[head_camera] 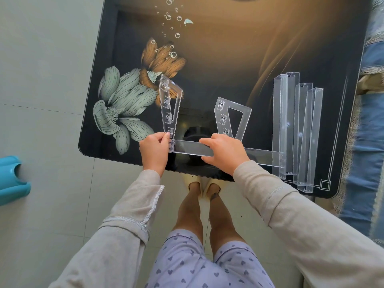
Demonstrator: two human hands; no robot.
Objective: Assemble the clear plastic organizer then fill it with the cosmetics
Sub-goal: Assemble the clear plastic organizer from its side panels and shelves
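Note:
My left hand (154, 151) grips the lower end of a clear slotted side panel (170, 102) that stands upright on the glossy dark table (228, 59). My right hand (223, 152) holds a long clear shelf strip (187, 148) that lies crosswise near the table's front edge. The strip's left end meets the bottom slot of that panel. A second clear side panel (233, 118) with a triangular cut-out lies flat just behind my right hand. No cosmetics are in view.
Several more clear shelf strips (299, 129) lie side by side at the table's right. The tabletop is printed with flowers (124, 100) and bubbles. A teal plastic thing (10, 179) is on the tiled floor at left. Blue fabric (372, 121) borders the right edge.

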